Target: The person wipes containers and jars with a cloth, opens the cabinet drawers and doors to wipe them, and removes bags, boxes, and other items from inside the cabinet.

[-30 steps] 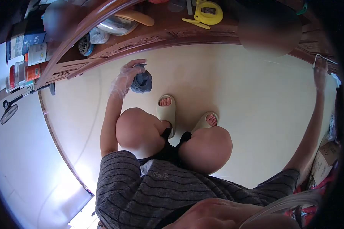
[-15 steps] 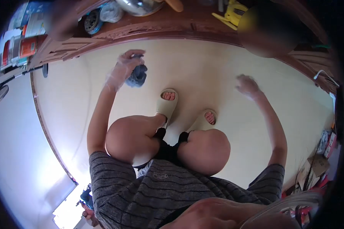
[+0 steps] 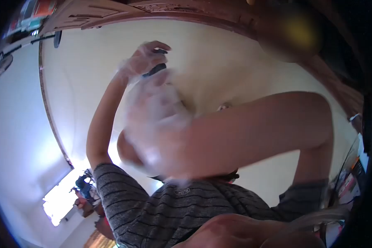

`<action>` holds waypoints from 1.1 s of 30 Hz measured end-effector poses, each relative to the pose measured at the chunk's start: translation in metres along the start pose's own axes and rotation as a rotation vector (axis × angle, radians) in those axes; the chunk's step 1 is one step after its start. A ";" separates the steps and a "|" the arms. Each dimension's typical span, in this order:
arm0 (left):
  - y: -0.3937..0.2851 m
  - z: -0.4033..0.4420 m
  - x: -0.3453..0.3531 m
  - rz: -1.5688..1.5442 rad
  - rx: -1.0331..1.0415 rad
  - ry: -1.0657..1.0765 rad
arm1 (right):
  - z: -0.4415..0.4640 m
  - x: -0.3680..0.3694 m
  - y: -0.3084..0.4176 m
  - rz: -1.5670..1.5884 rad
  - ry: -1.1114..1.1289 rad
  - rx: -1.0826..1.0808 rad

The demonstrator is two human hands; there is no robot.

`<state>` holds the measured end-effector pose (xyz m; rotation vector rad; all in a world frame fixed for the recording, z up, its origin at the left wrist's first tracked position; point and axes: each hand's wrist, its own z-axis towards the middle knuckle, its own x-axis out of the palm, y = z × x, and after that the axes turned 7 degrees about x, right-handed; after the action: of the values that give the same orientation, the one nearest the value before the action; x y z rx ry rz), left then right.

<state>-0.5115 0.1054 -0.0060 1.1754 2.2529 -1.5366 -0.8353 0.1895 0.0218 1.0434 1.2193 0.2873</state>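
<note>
At the dark bundle [image 3: 155,70], head view: your left hand [image 3: 146,60], in a thin clear glove, curls about it from the bundle's left. Left grip: closed on the bundle, with dark parts showing between and below the fingers; the rest is covered. You hold the bundle over the pale floor [image 3: 219,58]; height not readable.

Just below the bundle, your right hand [image 3: 157,101] is heavily blurred, with a clear film visible over it. Its forearm [image 3: 252,130] reaches across from the bundle's right. Right grip: cannot tell whether it is released or clenched, nor whether its fingertips touch the bundle.

Well below the bundle: your grey striped shirt [image 3: 186,198]. Lower and to the bundle's right, your toes [image 3: 224,107] show in part, above the forearm's edge.

Above the bundle, well apart: a wooden cabinet [image 3: 173,10] with carved panels. Up and left of the bundle: some containers [image 3: 39,10], cut off by the view edge. Far left of the bundle: a black fan [image 3: 2,67] on a pole. Up and right of it: a blurred yellow patch [image 3: 299,33], not identifiable.
</note>
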 end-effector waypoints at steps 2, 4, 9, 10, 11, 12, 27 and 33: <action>0.008 -0.005 -0.013 -0.130 -0.058 -0.010 | -0.056 0.008 -0.005 0.101 0.093 0.148; 0.002 -0.008 -0.013 -0.125 -0.161 -0.073 | -0.105 0.031 -0.007 0.196 0.217 0.333; 0.001 0.006 -0.022 -0.158 -0.144 -0.049 | -0.149 0.137 -0.006 0.369 0.467 0.692; 0.002 0.010 -0.023 -0.151 -0.162 -0.038 | -0.142 0.159 -0.008 0.391 0.484 0.719; 0.006 0.014 -0.023 -0.161 -0.163 -0.042 | -0.129 0.180 -0.011 0.394 0.503 0.741; 0.010 0.022 -0.024 -0.187 -0.139 -0.057 | -0.114 0.197 -0.014 0.389 0.514 0.755; 0.142 -0.020 -0.193 -0.350 0.227 -0.315 | 0.284 0.121 -0.048 -0.031 0.401 0.372; 0.190 -0.085 -0.294 -0.477 0.217 -0.713 | 0.458 0.054 0.003 -0.089 0.372 0.124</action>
<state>-0.1590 0.0583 0.0553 0.0370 1.9525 -1.9835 -0.4170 -0.0007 -0.0222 1.0678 1.6313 0.3507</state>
